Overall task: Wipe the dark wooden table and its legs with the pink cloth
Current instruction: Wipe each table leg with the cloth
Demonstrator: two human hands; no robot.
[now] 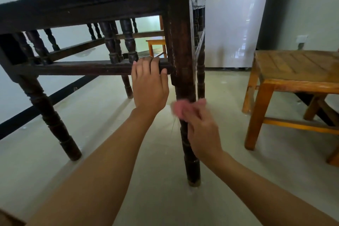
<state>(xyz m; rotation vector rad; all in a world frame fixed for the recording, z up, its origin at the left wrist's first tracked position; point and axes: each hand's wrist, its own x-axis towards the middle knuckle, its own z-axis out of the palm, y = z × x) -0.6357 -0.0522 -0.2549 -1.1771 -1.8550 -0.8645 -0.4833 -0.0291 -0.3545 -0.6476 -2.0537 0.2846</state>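
Note:
I see the dark wooden table (pixel 102 3) from low down, its top edge running across the upper frame. My left hand (pixel 149 86) grips the lower crossbar (pixel 82 68) just left of the near corner leg (pixel 183 57). My right hand (pixel 200 126) holds the pink cloth (pixel 178 109) against that leg, about halfway down, and is motion-blurred. The cloth is bunched and wraps part of the leg. Another turned leg (pixel 53 119) stands at the left.
A light wooden bench (pixel 293 80) stands close on the right of the leg. A white refrigerator (pixel 231 29) is behind it, and a small orange stool (pixel 156 42) shows through the table frame. The floor is pale tile, with a white wall and dark skirting at left.

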